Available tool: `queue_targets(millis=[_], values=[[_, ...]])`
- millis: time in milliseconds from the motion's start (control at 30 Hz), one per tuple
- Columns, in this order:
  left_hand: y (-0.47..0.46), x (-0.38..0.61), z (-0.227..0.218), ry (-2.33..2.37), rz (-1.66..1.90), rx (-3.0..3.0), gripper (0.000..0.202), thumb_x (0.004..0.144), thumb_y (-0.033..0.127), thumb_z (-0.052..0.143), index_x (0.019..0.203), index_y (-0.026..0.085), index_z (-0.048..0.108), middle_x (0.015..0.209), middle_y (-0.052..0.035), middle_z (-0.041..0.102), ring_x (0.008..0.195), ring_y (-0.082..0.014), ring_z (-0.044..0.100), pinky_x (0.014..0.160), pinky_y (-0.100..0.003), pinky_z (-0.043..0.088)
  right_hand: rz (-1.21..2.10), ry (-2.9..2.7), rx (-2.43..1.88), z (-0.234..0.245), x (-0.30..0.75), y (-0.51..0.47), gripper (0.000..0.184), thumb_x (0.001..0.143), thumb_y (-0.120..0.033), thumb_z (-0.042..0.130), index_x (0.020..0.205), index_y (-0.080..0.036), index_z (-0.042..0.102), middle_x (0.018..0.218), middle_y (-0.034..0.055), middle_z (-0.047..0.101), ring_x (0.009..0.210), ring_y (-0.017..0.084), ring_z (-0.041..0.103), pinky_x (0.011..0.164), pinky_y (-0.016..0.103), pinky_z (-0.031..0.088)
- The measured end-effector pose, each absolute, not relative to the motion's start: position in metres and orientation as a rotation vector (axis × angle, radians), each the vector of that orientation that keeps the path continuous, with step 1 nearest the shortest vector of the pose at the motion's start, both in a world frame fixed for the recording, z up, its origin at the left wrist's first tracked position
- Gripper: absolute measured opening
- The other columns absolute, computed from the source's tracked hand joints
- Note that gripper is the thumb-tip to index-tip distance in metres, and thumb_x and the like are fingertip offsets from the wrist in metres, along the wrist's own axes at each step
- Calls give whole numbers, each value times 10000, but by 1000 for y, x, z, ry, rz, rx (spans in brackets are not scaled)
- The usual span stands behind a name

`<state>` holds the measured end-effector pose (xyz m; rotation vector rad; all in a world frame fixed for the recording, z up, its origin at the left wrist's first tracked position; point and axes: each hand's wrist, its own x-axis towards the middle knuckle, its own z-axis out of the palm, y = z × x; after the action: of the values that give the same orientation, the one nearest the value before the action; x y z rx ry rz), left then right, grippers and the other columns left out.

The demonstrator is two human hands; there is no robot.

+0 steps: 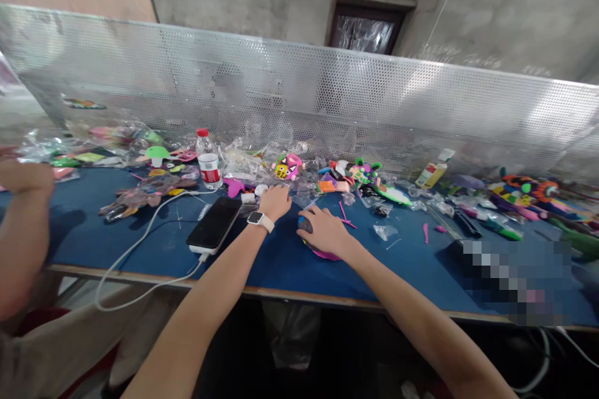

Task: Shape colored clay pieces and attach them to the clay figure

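My left hand (pixel 275 202), a watch (pixel 256 218) on its wrist, reaches to the small clay pieces and clear plastic at the back of the blue table. Its fingertips point away and are hard to see; whether they hold anything I cannot tell. My right hand (pixel 325 232) is curled over a colourful clay piece (pixel 327 255) on the table, with blue, yellow and pink parts showing around the fingers. Just beyond the left hand lies a pink and yellow clay figure (pixel 287 167). Thin pink strips (pixel 345 218) lie beyond the right hand.
A phone on a white power bank (pixel 215 224) with a white cable (pixel 140 243) lies left. Behind it stands a water bottle (pixel 208 159). Plastic bags and clay figures line a perforated metal screen (pixel 299 87). Another person's arm (pixel 23 230) is at far left; a glue bottle (pixel 431 171) stands right.
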<state>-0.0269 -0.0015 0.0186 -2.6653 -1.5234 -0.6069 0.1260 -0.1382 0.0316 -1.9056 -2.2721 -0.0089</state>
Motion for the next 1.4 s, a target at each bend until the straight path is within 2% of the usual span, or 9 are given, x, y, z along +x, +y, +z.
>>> queue_targets(millis=[200,333,533,633,900,1033,1167,1267,1400], values=[[1,-31,16,-1518,-474,-2690,258,863,263,714,1100,161,706,1163,-208,721,1149,-395,687,989,-484,505,22,-1928,-2195,57,133,-109,709,976,-724,473,1419,-187,610,1489,258,547,1271,480,616,975,604,523],[10,-37,14,-1512,-588,-2806,259,795,269,782,1028,189,700,1114,-184,738,1123,-383,706,995,-453,522,133,-2093,-2158,60,148,-94,869,868,-846,540,1451,-204,595,1472,264,590,1276,500,619,974,643,524],[28,-49,14,-1373,-643,-3064,399,599,153,809,969,223,678,1081,-147,755,1129,-374,712,1002,-384,525,304,-2332,-1365,39,185,-89,621,947,-623,629,1418,-219,623,1491,152,609,1374,323,579,1148,484,463],[33,-53,12,-1395,-643,-3061,378,640,112,746,993,228,682,1035,-134,767,1091,-364,729,990,-389,520,406,-2210,-1218,24,202,-86,507,992,-577,580,1328,-210,675,1352,132,700,1250,282,659,1107,452,493],[33,-49,19,-1268,-983,-3083,476,729,48,727,1170,224,707,963,-85,778,1016,-304,748,993,-390,539,318,-1982,-1276,11,214,-81,406,1002,-518,575,1193,-205,750,1264,116,754,1209,273,687,1084,442,507],[17,-32,30,-1052,-1641,-3140,624,814,237,814,1387,224,568,1153,-103,769,1063,-252,750,986,-394,580,283,-1759,-1271,9,212,-75,341,960,-500,642,1083,-215,782,1152,97,792,1125,283,719,1035,454,537],[-2,-10,33,-801,-2169,-3120,637,860,382,812,1389,220,497,1243,-141,735,1123,-245,745,931,-380,623,352,-1679,-1179,9,207,-74,341,915,-512,702,1092,-227,768,1116,91,797,1061,288,741,952,448,581],[-13,2,33,-699,-2272,-3157,630,910,417,761,1423,226,448,1295,-166,710,1170,-259,734,905,-374,634,187,-1836,-1108,10,199,-79,351,886,-521,759,1092,-237,753,1130,93,790,1084,299,726,1006,470,552],[-22,10,30,-607,-2226,-3243,660,962,453,694,1506,249,381,1394,-185,660,1250,-276,697,923,-397,631,34,-1900,-1129,11,190,-82,320,928,-534,708,989,-221,738,1025,107,785,980,297,723,912,455,570]])
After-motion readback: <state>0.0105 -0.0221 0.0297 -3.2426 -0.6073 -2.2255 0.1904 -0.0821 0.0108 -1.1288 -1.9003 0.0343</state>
